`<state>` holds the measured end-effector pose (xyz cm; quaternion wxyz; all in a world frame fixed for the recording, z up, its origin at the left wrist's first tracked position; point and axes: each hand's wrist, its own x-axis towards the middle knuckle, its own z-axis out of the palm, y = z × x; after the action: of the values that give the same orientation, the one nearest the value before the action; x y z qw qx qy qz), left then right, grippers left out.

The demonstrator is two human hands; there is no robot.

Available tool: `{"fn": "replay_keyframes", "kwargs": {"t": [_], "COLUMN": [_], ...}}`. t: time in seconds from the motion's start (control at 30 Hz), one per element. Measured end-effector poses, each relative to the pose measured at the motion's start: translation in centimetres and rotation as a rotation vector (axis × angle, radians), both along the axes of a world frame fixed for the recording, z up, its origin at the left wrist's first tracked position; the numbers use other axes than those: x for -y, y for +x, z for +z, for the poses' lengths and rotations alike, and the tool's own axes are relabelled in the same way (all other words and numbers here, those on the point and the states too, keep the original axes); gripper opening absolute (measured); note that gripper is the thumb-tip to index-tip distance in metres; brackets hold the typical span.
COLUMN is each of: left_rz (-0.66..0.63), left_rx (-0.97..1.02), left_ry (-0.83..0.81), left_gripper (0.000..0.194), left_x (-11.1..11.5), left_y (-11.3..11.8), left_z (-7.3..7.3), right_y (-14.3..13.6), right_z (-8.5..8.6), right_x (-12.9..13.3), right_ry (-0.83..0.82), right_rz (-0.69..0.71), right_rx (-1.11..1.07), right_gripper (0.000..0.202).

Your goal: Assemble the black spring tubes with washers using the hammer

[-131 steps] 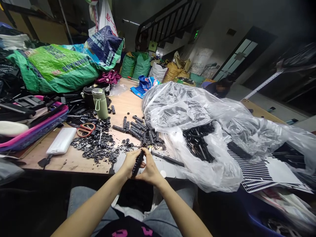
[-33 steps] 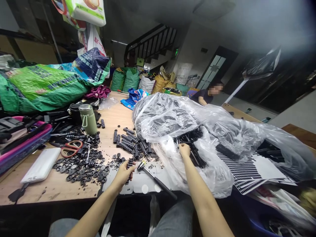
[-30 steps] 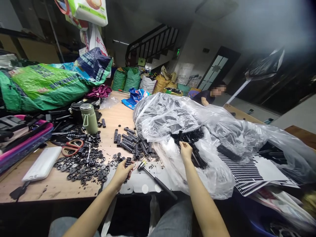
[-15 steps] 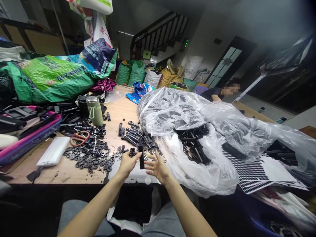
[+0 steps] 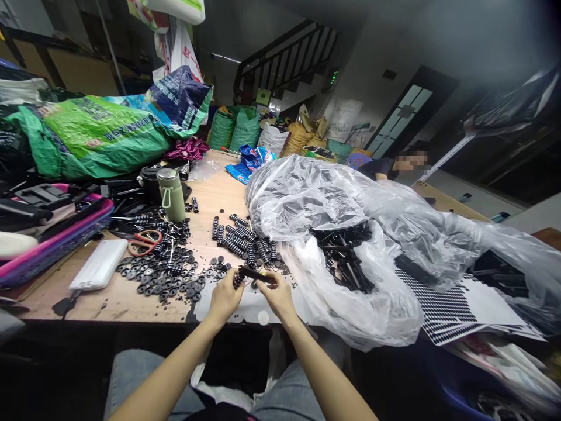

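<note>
Between both hands is a dark bar-shaped piece (image 5: 258, 273), tilted slightly down to the right. My left hand (image 5: 227, 295) is closed at its left end, with a small black patterned roller (image 5: 238, 280) partly hidden in the fingers. The fingers of my right hand (image 5: 277, 295) pinch the bar's right end. Just beyond the hands lies a pile of black-and-white patterned rollers (image 5: 239, 240). Many small black discs (image 5: 175, 278) are spread to the left, with orange-handled scissors (image 5: 146, 242) behind them.
A white box-shaped device (image 5: 100, 264) and a green bottle (image 5: 172, 196) stand left on the wooden table (image 5: 210, 193). A clear plastic bag (image 5: 385, 316) with black parts fills the right. Patterned sheets (image 5: 438, 310) lie at far right. A person (image 5: 383, 168) is beyond the bags.
The dark bar has turned from upright to nearly level. My right hand, open beside it before, has closed on its right end.
</note>
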<state>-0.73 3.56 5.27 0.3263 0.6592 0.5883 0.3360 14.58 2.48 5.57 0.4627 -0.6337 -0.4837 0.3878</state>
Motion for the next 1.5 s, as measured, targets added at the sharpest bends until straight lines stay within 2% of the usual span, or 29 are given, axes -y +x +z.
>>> {"fn": "replay_keyframes", "kwargs": {"t": [0.1,0.2,0.27,0.33,0.5,0.63,0.8,0.97,1.03,1.1,1.13,1.2,1.23,1.3,1.4,1.5], "left_rz": [-0.014,-0.01,-0.004,-0.057,-0.235,-0.223,-0.161,-0.12,-0.17,-0.321,-0.411,-0.557,-0.589,-0.608,-0.613,-0.51], "left_rx": [-0.237,-0.272,-0.292,-0.337,-0.511,-0.538,-0.466,-0.364,-0.269,-0.047,0.078,0.266,0.3,0.319,0.324,0.185], "left_ry": [0.026,0.133,0.176,0.181,0.069,-0.015,0.001,-0.058,-0.049,-0.053,-0.061,-0.084,-0.095,-0.116,-0.114,-0.026], "left_gripper": [0.027,0.031,0.031,0.027,0.015,0.016,0.021,0.015,0.014,0.016,0.018,0.021,0.022,0.022,0.017,0.012], "left_x": [0.2,0.5,0.5,0.4,-0.3,-0.9,-1.3,-2.4,-2.5,-2.2,-1.9,-1.1,-0.8,-0.5,-0.5,-0.6], "left_y": [-1.0,-1.9,-2.2,-1.9,0.8,1.4,0.4,0.8,0.6,0.0,-0.3,-0.8,-1.0,-1.2,-1.4,-1.7], "left_z": [-2.8,-3.9,-3.6,-2.8,-1.6,-2.0,-2.5,-2.2,-1.7,-0.9,-0.4,0.6,1.1,1.7,1.6,0.0], "right_y": [0.0,-0.1,-0.1,0.1,0.4,1.2,0.9,-0.4,-0.2,0.5,0.9,1.5,1.7,1.6,0.8,-0.2], "right_z": [-1.9,-2.9,-3.0,-2.9,-3.1,-3.1,-3.5,-4.0,-3.4,-2.2,-1.4,0.1,0.7,1.5,1.1,-0.6], "right_x": [0.5,0.7,0.6,0.5,0.9,1.8,1.6,0.9,1.1,1.4,1.7,2.2,2.5,2.8,2.8,2.4], "right_ry": [0.058,0.129,0.181,0.184,0.123,0.065,-0.207,-0.249,-0.259,-0.327,-0.391,-0.521,-0.555,-0.548,-0.504,-0.401], "right_rz": [0.115,0.207,0.219,0.224,0.251,0.187,0.086,0.076,0.049,0.131,0.247,0.564,0.704,0.846,0.851,0.717], "right_rx": [0.249,0.367,0.438,0.488,0.489,0.311,-0.201,-0.336,-0.434,-0.615,-0.711,-0.849,-0.882,-0.898,-0.848,-0.698], "right_gripper": [0.02,0.015,0.014,0.014,0.013,0.016,0.035,0.042,0.043,0.048,0.052,0.059,0.062,0.07,0.07,0.054]}}
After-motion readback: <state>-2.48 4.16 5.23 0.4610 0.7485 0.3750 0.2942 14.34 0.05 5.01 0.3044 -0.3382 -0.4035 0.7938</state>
